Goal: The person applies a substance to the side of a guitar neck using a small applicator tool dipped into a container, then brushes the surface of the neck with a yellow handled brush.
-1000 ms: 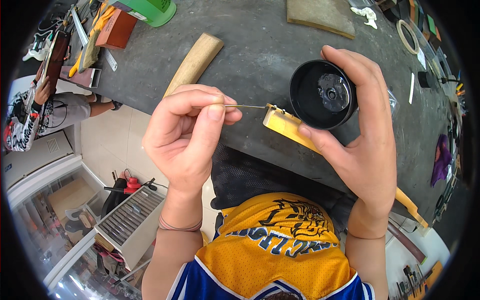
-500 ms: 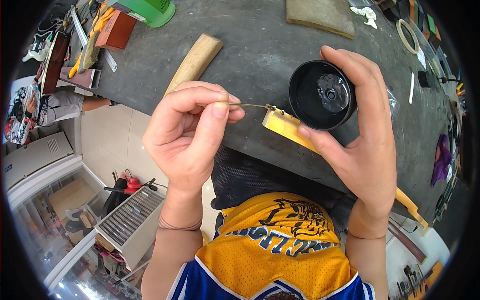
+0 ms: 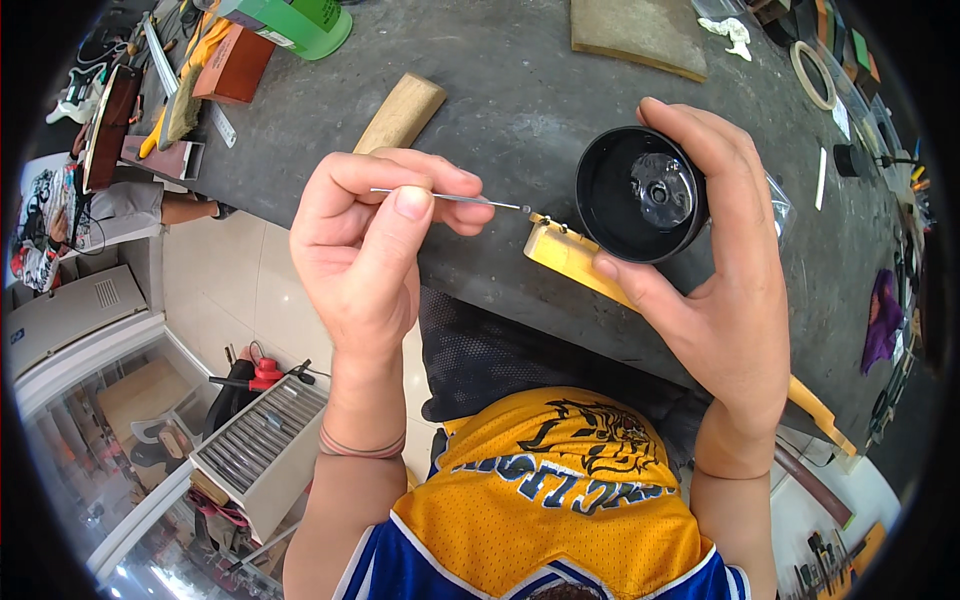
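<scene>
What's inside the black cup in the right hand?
The black cup has a glossy patch on its floor, with a small ring at its middle; I can't tell if it's liquid. The inner wall nearest the right hand is mostly hidden behind the rim.

From my remote seat I count two grips [image 3: 350, 250] [image 3: 735, 290], one thin metal tool [image 3: 505, 204], one black cup [image 3: 608, 225], two visible stretches of yellow wood [image 3: 572, 264], one green jug [image 3: 305, 22], one curved wooden block [image 3: 403, 112], one pale ring [image 3: 828, 84] and one purple cloth [image 3: 882, 318].

Thin stick [image 3: 505, 205], black cup [image 3: 603, 198]
I see the left hand [image 3: 365, 235] pinching the stick, the right hand [image 3: 728, 290] holding the cup.
</scene>
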### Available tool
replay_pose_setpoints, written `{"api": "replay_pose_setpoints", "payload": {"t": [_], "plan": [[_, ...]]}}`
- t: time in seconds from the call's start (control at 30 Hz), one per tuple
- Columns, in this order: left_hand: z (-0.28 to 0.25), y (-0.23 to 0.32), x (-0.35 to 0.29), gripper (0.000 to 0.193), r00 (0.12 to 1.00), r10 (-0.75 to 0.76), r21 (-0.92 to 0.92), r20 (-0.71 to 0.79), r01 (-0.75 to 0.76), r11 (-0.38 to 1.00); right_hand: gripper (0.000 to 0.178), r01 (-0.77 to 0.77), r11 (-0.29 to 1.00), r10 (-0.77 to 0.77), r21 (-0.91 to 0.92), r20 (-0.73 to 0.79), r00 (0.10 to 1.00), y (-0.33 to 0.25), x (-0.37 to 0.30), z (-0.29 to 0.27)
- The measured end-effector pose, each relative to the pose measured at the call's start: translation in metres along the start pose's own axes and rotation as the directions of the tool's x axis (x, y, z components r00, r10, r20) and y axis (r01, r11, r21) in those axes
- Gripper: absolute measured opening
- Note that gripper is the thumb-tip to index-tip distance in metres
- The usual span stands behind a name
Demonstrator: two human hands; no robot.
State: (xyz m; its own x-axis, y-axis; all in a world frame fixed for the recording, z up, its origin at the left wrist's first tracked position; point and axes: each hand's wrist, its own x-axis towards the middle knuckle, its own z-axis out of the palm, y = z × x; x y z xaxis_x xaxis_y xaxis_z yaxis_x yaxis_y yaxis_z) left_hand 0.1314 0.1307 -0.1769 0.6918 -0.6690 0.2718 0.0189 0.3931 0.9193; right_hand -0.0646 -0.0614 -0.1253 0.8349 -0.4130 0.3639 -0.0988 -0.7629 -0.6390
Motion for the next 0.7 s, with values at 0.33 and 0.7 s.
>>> {"api": "replay_pose_setpoints", "payload": {"t": [0.33,0.7], "plan": [[0.023,0.003,0.014,0.013,0.973,0.152,0.127,0.174,-0.175,0.976,0.091,0.016,1.000,-0.015,-0.015,0.016,1.000,-0.002,-0.001,0.001],[0.030,0.007,0.024,0.019,0.918,0.166,0.433,0.361,-0.322,0.842,0.092,0.038,0.999,-0.038,-0.009,0.000,0.999,-0.003,0.000,0.001]]}}
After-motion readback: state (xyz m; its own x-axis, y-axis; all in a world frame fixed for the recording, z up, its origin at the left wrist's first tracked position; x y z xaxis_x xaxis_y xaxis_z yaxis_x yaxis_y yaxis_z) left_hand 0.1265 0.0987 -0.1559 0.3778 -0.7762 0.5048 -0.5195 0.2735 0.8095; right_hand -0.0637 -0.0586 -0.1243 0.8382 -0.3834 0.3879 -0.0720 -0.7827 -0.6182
